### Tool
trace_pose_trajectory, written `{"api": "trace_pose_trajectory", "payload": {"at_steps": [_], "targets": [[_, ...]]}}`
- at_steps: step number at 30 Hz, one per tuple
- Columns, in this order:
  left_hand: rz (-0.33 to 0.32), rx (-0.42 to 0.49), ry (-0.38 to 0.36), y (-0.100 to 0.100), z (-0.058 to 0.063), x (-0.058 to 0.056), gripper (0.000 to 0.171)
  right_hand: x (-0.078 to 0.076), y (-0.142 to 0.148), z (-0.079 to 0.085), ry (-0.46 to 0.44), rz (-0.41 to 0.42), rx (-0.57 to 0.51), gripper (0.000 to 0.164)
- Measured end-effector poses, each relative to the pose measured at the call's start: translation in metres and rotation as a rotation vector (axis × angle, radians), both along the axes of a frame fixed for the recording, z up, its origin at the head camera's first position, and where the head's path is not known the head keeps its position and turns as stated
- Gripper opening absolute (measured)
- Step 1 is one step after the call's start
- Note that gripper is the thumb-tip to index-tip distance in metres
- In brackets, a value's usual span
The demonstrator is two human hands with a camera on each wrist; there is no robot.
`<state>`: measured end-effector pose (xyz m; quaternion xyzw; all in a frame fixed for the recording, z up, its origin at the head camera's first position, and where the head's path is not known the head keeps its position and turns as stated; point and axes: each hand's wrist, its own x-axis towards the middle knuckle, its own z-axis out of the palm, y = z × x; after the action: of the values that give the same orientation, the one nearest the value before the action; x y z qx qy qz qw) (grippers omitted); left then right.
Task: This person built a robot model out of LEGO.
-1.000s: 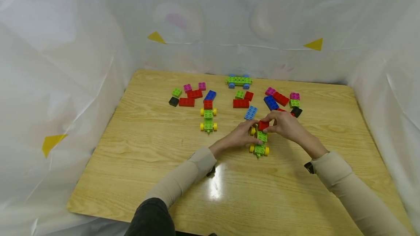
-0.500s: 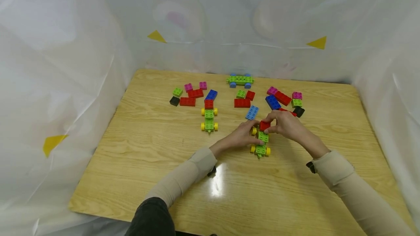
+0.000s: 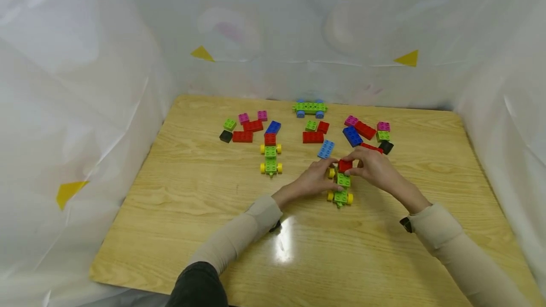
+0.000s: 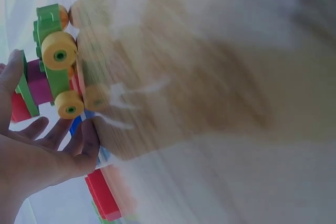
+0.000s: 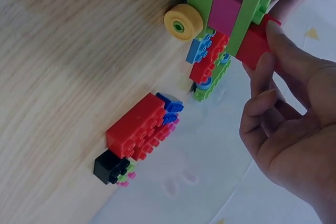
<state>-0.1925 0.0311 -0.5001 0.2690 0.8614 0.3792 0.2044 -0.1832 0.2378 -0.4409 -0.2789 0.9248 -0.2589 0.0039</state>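
Observation:
My left hand (image 3: pixel 313 179) grips a toy car (image 3: pixel 342 197) with a green base and yellow wheels, thumb on the near side and fingers at the far end. On its base sits a magenta brick (image 4: pixel 40 81), topped by a green plate (image 5: pixel 251 9). With thumb and forefinger, my right hand (image 3: pixel 375 168) pinches a red brick (image 3: pixel 344 165) at the far end of that plate. In the right wrist view the red brick lies right against the plate's studded face. The left fingers hide part of the car in the head view.
Left of the hands stands another green car (image 3: pixel 270 166) with yellow wheels and a red brick on it. A green car base (image 3: pixel 310 107) with blue wheels is at the back. Loose bricks lie around, including a light blue one (image 3: pixel 326 149) and a black one (image 3: pixel 386 147).
The toy car and both hands have shifted slightly to the right. The right hand keeps its pinch on the red brick, which now looks more in line with the plate.

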Motion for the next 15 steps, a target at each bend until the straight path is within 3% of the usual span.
{"api": "trace_pose_trajectory", "payload": {"at_steps": [5, 8, 11, 15], "targets": [[-0.024, -0.004, 0.018, -0.004, -0.002, -0.001, 0.073, 0.0, 0.006, 0.003, 0.028, -0.004, 0.034, 0.028], [-0.004, 0.02, 0.044, -0.008, -0.003, -0.003, 0.061, -0.002, 0.011, 0.004, 0.018, -0.022, 0.059, 0.029], [0.074, 0.017, 0.1, -0.009, -0.002, -0.006, 0.051, -0.003, 0.017, 0.007, 0.006, -0.041, 0.09, 0.031], [0.233, -0.044, 0.162, -0.006, 0.0, -0.013, 0.048, -0.004, 0.026, 0.008, -0.013, -0.069, 0.122, 0.033]]}}
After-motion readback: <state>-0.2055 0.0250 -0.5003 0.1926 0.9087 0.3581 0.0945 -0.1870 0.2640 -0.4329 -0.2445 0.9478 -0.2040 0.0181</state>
